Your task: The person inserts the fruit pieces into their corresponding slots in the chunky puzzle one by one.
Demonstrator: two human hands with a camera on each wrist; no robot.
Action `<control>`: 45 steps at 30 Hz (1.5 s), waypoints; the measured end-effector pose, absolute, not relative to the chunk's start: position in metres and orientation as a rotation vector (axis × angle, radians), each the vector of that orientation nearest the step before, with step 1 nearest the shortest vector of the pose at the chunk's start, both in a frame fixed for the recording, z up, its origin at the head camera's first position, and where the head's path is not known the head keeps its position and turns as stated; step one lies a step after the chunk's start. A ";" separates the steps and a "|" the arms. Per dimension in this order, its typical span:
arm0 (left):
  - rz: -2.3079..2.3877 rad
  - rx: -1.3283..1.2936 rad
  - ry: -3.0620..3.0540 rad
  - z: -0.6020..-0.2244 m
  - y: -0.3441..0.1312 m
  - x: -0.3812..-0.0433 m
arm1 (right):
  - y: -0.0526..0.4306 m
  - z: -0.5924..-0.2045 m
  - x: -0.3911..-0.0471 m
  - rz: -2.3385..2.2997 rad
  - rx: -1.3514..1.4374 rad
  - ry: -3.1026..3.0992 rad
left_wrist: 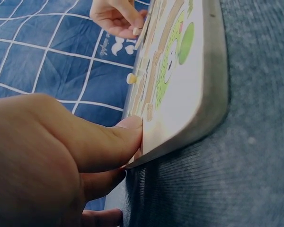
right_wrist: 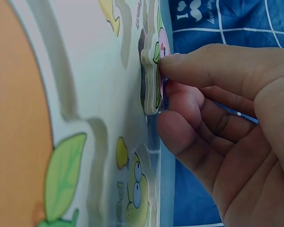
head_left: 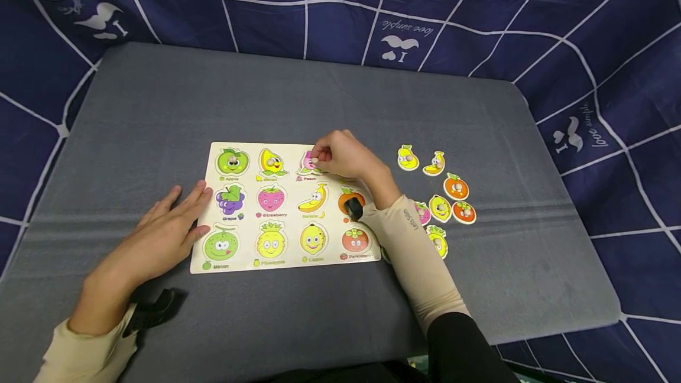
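A fruit puzzle board lies on the grey table, its shallow recesses printed with smiling fruits. My right hand pinches a peach puzzle piece at its knob, over the Peach recess in the top row. Seen from the right wrist, the piece's edge stands proud of the board. Knobbed apple and mango pieces sit in their recesses. My left hand rests at the board's left edge, fingers extended; in the left wrist view its thumb touches that edge.
Right of the board lie several loose pieces: a pear, a banana, an orange, a lemon, a persimmon, a pineapple and a strawberry. My right forearm partly covers this group. Blue checked cloth surrounds the table.
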State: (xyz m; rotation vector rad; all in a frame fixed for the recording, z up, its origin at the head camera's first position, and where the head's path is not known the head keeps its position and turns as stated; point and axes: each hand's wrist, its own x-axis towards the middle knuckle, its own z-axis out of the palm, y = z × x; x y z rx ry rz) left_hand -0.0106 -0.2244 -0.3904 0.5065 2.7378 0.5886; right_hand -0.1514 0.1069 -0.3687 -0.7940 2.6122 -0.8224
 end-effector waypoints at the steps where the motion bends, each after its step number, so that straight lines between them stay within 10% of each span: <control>1: 0.590 0.506 2.735 -0.390 -0.224 -0.011 | 0.107 -0.369 -0.152 -0.818 -0.788 2.614; 45: 0.597 0.521 2.747 -0.390 -0.225 -0.009 | 0.113 -0.366 -0.143 -0.875 -0.728 2.686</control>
